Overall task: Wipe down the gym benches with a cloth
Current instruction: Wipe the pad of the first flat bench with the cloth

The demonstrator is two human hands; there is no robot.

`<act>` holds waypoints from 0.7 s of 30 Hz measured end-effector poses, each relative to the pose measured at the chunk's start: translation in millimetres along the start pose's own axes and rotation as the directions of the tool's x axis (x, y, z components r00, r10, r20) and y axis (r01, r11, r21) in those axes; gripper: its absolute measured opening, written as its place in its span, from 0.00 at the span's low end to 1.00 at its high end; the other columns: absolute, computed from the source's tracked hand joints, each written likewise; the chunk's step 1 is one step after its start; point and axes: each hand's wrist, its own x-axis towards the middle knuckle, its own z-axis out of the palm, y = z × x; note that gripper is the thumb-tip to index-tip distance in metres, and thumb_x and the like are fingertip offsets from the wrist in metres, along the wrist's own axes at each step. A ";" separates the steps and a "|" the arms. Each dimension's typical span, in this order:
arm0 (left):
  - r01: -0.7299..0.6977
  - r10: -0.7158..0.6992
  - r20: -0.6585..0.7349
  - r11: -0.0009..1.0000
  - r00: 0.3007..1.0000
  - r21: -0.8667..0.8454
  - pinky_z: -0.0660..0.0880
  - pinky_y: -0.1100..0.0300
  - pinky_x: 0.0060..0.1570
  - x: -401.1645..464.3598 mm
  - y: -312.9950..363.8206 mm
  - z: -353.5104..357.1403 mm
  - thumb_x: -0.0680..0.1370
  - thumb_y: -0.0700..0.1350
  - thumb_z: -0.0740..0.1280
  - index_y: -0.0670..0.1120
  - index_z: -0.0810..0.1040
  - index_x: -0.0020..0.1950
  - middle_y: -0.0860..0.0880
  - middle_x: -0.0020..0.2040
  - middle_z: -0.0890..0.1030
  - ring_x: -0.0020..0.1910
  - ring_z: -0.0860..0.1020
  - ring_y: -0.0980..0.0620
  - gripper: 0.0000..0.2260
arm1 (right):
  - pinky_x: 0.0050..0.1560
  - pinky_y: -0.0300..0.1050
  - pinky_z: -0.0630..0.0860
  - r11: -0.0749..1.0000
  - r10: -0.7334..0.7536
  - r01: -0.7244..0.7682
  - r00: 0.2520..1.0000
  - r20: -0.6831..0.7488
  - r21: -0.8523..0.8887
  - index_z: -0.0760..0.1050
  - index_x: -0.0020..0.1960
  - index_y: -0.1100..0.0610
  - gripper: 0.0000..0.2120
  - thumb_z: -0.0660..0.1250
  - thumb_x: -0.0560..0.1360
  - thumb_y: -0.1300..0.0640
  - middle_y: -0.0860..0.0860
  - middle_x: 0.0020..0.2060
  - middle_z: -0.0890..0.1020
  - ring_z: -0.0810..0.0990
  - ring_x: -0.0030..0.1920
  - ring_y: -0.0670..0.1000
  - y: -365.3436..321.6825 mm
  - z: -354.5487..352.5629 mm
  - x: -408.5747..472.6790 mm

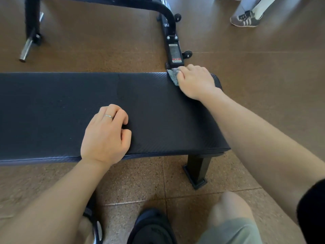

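Across the middle of the view runs a black padded gym bench (70, 110), its textured top stretching from the left edge to a rounded end on the right, with one black square leg (197, 170) showing under the near right corner. At the far right corner of the pad, the right hand (195, 81) lies knuckles up on a grey cloth (173, 75), its fingers (193, 68) curled over the cloth and bunching it against the pad; only a small patterned piece of the cloth sticks out on the hand's left side, right at the bench's far edge. The left hand (105, 134) rests on the near part of the pad, well apart from the cloth, with its fingers (121, 115) loosely curled under and holding nothing; a thin ring (109, 116) sits on one finger. Both forearms are bare, and a dark sleeve edge shows at the lower right. Beyond the bench, a black metal frame (173, 48) of another machine stands on the brown speckled floor (263, 67), with small wheels, a label plate, and a silver bar end (26, 48) to the far left. Its foot comes just beside the corner where the cloth lies. At the top right, another person's striped sneaker (245, 19) stands on the floor. Along the bottom are the wearer's own dark sandals (151, 228) and a bent knee in grey-green shorts.
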 end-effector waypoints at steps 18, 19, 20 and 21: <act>0.006 -0.006 -0.014 1.000 1.000 0.004 0.68 0.55 0.42 -0.9 5.5 -1.8 0.75 0.44 0.59 0.44 0.74 0.48 0.47 0.52 0.76 0.51 0.73 0.46 0.07 | 0.81 0.56 0.42 0.987 0.134 -0.135 0.991 0.018 0.085 0.48 0.83 0.45 0.27 0.44 0.85 0.43 0.52 0.83 0.48 0.45 0.82 0.56 -7.5 11.3 -110.5; 0.010 -0.010 -0.013 1.000 1.000 0.004 0.68 0.55 0.43 -0.9 5.6 -1.7 0.75 0.45 0.59 0.44 0.73 0.48 0.48 0.52 0.76 0.51 0.73 0.46 0.07 | 0.81 0.57 0.41 0.983 0.150 -0.153 0.988 0.038 0.097 0.48 0.83 0.45 0.27 0.44 0.85 0.43 0.52 0.83 0.47 0.44 0.82 0.56 -4.5 8.0 -89.1; 0.012 -0.012 -0.014 1.000 1.000 0.007 0.68 0.56 0.43 -0.9 5.5 -1.6 0.75 0.45 0.59 0.45 0.74 0.48 0.48 0.52 0.76 0.51 0.73 0.46 0.07 | 0.80 0.58 0.41 0.981 0.166 -0.171 0.985 0.054 0.095 0.47 0.83 0.45 0.27 0.44 0.85 0.43 0.52 0.83 0.47 0.44 0.82 0.57 -4.6 8.2 -76.2; 0.011 -0.011 -0.015 1.000 1.000 0.011 0.68 0.56 0.42 -0.8 5.5 -1.6 0.75 0.45 0.59 0.44 0.74 0.48 0.48 0.52 0.76 0.51 0.73 0.46 0.07 | 0.80 0.58 0.41 0.981 0.170 -0.174 0.984 0.053 0.088 0.47 0.83 0.45 0.27 0.44 0.85 0.44 0.53 0.83 0.47 0.44 0.82 0.57 -8.0 11.6 -74.6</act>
